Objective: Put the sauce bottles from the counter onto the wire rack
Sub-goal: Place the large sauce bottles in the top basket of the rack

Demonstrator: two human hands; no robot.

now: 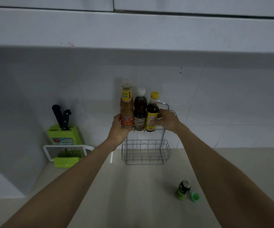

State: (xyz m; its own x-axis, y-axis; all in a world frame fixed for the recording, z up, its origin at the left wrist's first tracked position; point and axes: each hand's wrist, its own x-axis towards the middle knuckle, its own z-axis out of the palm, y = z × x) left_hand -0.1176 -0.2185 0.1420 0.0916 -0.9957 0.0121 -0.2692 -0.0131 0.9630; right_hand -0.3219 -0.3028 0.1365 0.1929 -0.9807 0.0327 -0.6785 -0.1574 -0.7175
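Three sauce bottles stand upright side by side in the top tier of the wire rack (163, 143) on the tiled wall. My left hand (119, 127) grips the orange sauce bottle (126, 106) with the red and yellow label, at the left. The dark bottle with a white cap (140, 107) is in the middle. My right hand (167, 120) holds the dark bottle with a yellow cap (152, 112) at the right. The rack's lower basket (146, 153) holds nothing.
A small green bottle (183, 190) stands open on the beige counter at the right, its green cap (195, 196) beside it. At the left corner are a green knife block (64, 134) with two black-handled knives and a grater (67, 153).
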